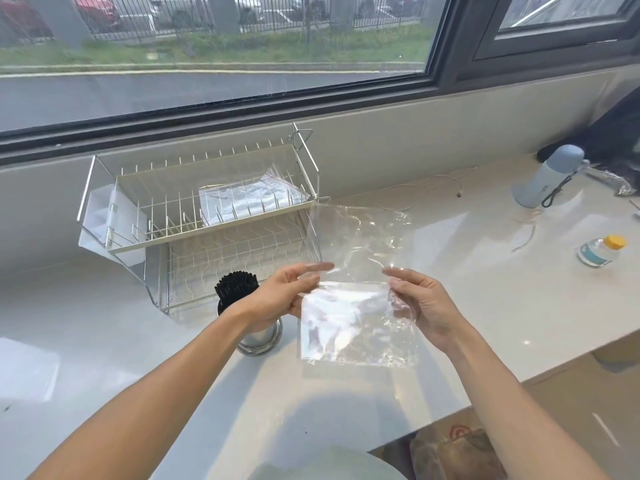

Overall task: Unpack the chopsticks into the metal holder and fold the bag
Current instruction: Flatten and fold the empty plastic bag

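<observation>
Both hands, left point(277, 299) and right point(424, 306), pinch the clear bag point(356, 289) above the counter's point(485, 289) front edge, beside the chopstick-filled holder point(259, 337).

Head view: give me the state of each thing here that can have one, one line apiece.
clear bag: empty, held up, partly folded.
left hand: pinches the bag's left edge.
right hand: pinches the bag's right edge.
metal holder: upright on the counter, partly hidden by the left forearm.
chopsticks: standing in the holder, dark ends up.
dish rack: upright; a flat packet lies in the top tier.
small bottle: yellow cap on.
</observation>
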